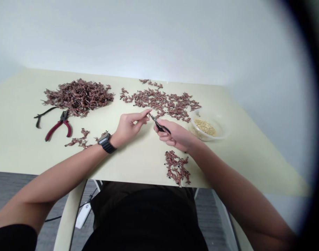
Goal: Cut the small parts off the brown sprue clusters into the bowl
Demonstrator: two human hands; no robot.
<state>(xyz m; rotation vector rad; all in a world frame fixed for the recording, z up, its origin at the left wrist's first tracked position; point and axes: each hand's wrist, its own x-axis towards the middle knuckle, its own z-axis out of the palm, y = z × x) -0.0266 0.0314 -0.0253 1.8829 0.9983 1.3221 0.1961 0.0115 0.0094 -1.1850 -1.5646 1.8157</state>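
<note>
My right hand (175, 134) is wrapped round the dark handles of small pliers (159, 126), whose metal jaws point up and left. Its tip meets the fingertips of my left hand (131, 127), which are pinched together over the table. A tiny reddish-brown piece seems to sit between those fingertips, too small to make out. Just beyond both hands spreads a loose layer of small brown animal-shaped figures (159, 99). More of these figures (177, 168) lie near the front edge, below my right wrist, and a few others (81, 139) rest beside my left wrist.
A large heap of brown figures (79, 96) stands at the back left. Red-handled pliers (60, 126) and a dark-handled tool (44, 115) lie before it. A clear plastic bowl (222, 130) with small gold-coloured pieces (205, 127) is right of my right hand. A wall rises behind the table (138, 164).
</note>
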